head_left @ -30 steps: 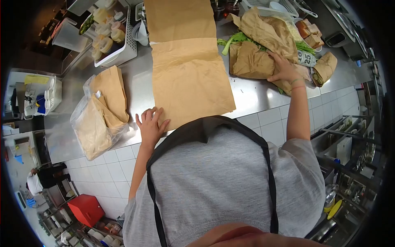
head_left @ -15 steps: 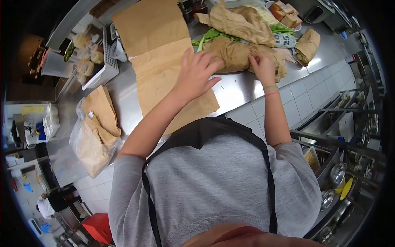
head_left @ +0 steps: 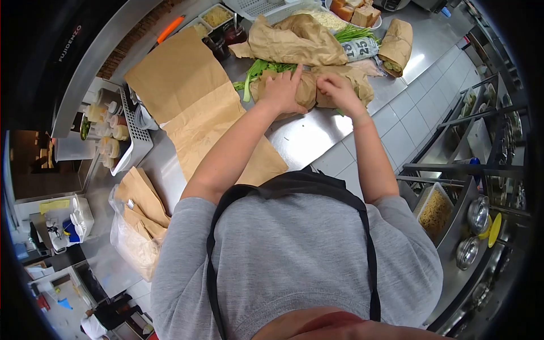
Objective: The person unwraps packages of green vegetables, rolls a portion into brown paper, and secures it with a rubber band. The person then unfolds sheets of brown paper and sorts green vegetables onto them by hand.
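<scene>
A brown paper bundle (head_left: 306,93) lies on the steel counter, narrowed at its middle, with leafy green stalks (head_left: 247,90) sticking out of its left end. My left hand (head_left: 281,93) rests on the left part of this bundle, fingers spread. Over the narrow middle, my right hand (head_left: 341,95) has its fingers curled into a pinch; whatever is between the fingertips is hidden. A large crumpled brown paper wrap (head_left: 297,39) lies just behind the bundle. Left of my left hand, a creased brown paper sheet (head_left: 195,99) is spread flat.
Another paper-wrapped bundle (head_left: 395,45) lies right of a printed packet (head_left: 361,50). Bread chunks (head_left: 354,12) fill a bowl at the back. At left are a white basket (head_left: 131,133) of bottles and a plastic bag (head_left: 136,249) with folded paper. A steel rack (head_left: 453,170) stands at right.
My left hand has moved from above the paper sheet onto the bundle. My right hand still pinches at the bundle's middle. The camera view has shifted.
</scene>
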